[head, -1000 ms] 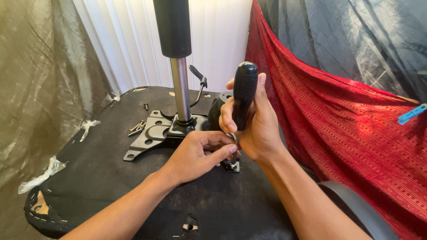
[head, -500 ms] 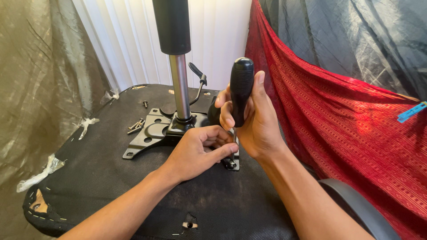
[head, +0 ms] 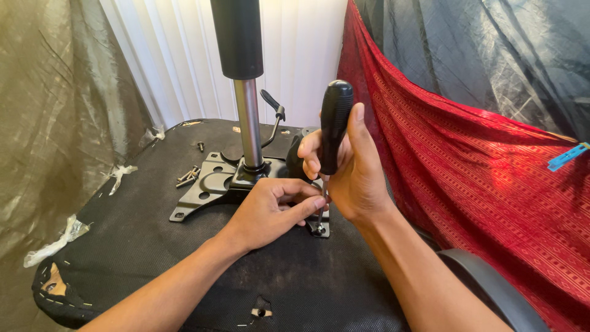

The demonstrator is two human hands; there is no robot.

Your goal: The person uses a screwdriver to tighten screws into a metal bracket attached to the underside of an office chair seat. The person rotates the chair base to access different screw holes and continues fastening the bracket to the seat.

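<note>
Black fabric of an upturned chair seat carries the screwdriver, upright near its middle, right hand clamped round the handle, left hand pinching the shaft. Keeping it vertical over the bracket should prevent slipping.

No packages, signs or screens show. The only tag-like thing is a small blue strip at the far right edge, lying against the red cloth.
</note>
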